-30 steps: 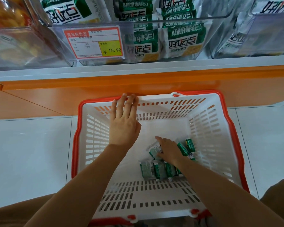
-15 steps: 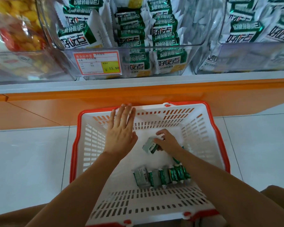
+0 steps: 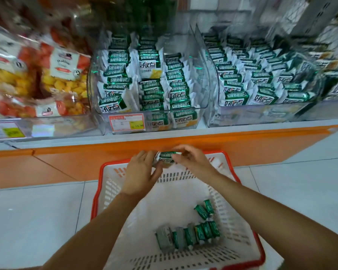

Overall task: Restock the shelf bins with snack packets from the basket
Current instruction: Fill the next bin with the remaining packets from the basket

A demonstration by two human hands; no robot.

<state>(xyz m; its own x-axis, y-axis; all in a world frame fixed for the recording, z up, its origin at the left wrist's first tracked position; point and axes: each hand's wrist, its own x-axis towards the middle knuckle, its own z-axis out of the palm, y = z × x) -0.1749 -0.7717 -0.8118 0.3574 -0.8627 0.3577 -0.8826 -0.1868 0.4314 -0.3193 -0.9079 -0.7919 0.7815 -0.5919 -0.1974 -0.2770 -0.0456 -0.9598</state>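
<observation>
Pinching one green foil snack packet (image 3: 167, 158) above the red-rimmed white basket (image 3: 98, 191), my left hand (image 3: 142, 169) and right hand (image 3: 192, 161) probably squared it for shelving.

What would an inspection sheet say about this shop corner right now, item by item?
Surface: white tiled floor; the basket stands on it beside the orange shelf base.
Job's things: green packets lie in the basket, a row plus two loose ones; a held packet is up near the basket's far rim; the middle bin and right bin hold matching green packets.
Clutter: nothing seen.
Grips: left hand and right hand hold the one packet between them, one at each end.
Cables: nothing seen.
Surroundings: left bin with yellow and orange snack bags; price label on the middle bin.
</observation>
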